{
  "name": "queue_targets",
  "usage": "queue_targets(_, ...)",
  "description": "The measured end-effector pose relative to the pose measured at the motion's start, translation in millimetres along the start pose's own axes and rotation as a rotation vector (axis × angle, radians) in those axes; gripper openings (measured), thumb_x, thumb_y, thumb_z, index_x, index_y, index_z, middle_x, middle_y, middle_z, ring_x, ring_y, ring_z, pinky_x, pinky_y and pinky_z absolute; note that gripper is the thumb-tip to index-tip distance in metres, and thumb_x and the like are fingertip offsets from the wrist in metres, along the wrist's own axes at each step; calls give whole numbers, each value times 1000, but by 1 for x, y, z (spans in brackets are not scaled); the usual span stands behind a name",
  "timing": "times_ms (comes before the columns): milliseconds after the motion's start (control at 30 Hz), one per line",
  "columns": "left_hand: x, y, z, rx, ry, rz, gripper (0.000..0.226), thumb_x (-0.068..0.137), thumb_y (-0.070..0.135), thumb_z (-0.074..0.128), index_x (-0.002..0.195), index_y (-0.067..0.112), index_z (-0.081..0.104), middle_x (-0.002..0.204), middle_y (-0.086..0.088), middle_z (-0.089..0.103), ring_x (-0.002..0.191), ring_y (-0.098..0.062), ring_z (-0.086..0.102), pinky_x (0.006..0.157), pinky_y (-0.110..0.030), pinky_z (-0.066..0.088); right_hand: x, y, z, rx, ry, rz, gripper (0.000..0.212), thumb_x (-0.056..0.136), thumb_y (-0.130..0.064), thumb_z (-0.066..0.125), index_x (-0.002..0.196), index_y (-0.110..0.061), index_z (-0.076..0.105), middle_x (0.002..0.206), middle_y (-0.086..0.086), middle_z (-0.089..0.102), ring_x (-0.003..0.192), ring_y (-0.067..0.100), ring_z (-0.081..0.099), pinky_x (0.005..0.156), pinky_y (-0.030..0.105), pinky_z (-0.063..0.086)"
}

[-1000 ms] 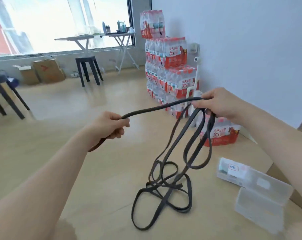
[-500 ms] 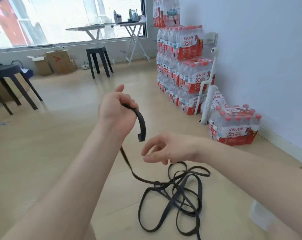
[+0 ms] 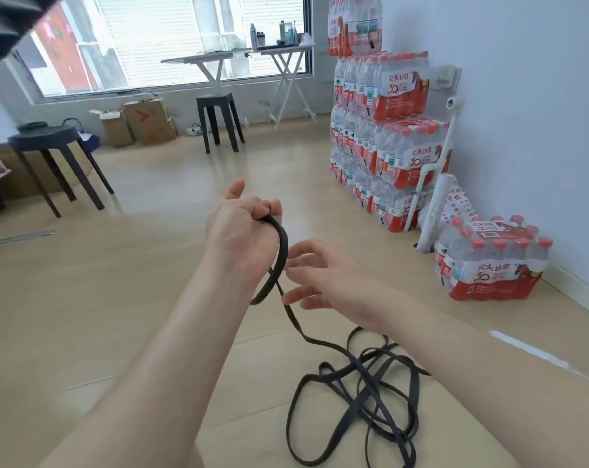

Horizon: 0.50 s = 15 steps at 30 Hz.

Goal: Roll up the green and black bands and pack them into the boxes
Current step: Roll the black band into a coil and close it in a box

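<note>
A long black band [image 3: 360, 393] lies in loose tangled loops on the wooden floor at the lower right. One end rises to my left hand [image 3: 242, 234], whose fingers are closed on it; the band curves over that hand's edge and hangs as a short free tail. My right hand [image 3: 320, 282] hovers just right of that tail with its fingers spread, holding nothing. No green band and no box shows in this view.
Stacked packs of water bottles [image 3: 387, 136] stand against the right wall, with one pack [image 3: 489, 261] alone on the floor nearer me. A white pipe [image 3: 435, 211] leans there. Black stools [image 3: 49, 153] [image 3: 218, 123] and cardboard boxes [image 3: 141, 123] stand further back.
My right hand let go of the gathered loops, which dropped to the floor. My left hand rose and the band's end now curls over it. The clear boxes left the view.
</note>
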State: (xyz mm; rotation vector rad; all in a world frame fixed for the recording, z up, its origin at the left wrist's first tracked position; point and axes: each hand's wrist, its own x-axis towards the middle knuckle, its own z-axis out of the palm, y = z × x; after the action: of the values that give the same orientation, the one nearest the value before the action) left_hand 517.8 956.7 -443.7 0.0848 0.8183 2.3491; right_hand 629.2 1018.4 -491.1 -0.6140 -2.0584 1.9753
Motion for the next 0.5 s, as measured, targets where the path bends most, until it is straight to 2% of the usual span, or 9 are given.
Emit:
queue_targets(67,2,0,-2,-14,16,0,52,79,-21,21,109,12,49,69,-6,41,59,-15,42,85,-32,48,0,2,2,-27,-70,-31,32,89,-11,64,119,-18,56,111,3,66,83,17,69,73,25,53)
queue_targets(133,2,-1,-3,-28,11,4,53,79,-21,22,112,12,49,72,-8,43,59,-16,43,92,-35,48,1,3,5,-108,-131,-50,27,86,-9,66,112,-17,64,101,1,69,83,11,64,72,23,50)
queue_targets(267,5,2,-2,-40,60,38,52,83,-21,21,110,14,47,82,-13,45,64,-18,44,88,-36,48,-4,1,-1,47,-314,65,15,91,-11,60,104,-17,68,103,2,70,78,11,59,61,20,40)
queue_targets(333,6,6,-5,-47,42,32,50,86,-20,23,113,15,46,94,-16,44,71,-19,49,89,-35,48,-7,-1,-5,91,-334,40,12,93,-11,58,100,-15,68,101,3,69,76,11,58,59,18,41)
queue_targets(367,6,7,-7,41,9,33,47,89,-18,28,119,15,43,99,-16,45,75,-20,55,86,-34,50,-6,-2,-6,132,-292,2,10,93,-8,58,96,-13,66,96,5,69,74,10,58,60,17,44)
queue_targets(400,6,9,-11,257,-31,38,44,93,-12,36,127,16,38,105,-17,48,80,-21,62,81,-31,53,-5,-4,-7,219,-226,-31,10,93,-5,57,93,-10,65,91,7,68,72,11,58,62,18,47)
queue_targets(433,7,11,-17,582,-70,35,45,96,-1,44,135,18,32,111,-17,50,84,-22,67,75,-30,56,-4,-8,-10,343,-153,-47,11,93,-3,55,90,-9,63,86,8,67,69,12,57,64,19,50)
queue_targets(500,4,13,-28,1211,-155,-48,49,98,26,49,142,28,27,116,-16,55,89,-28,69,75,-36,58,-4,-15,-19,570,-28,-56,12,94,-2,52,87,-7,60,80,9,65,66,14,55,63,20,53)
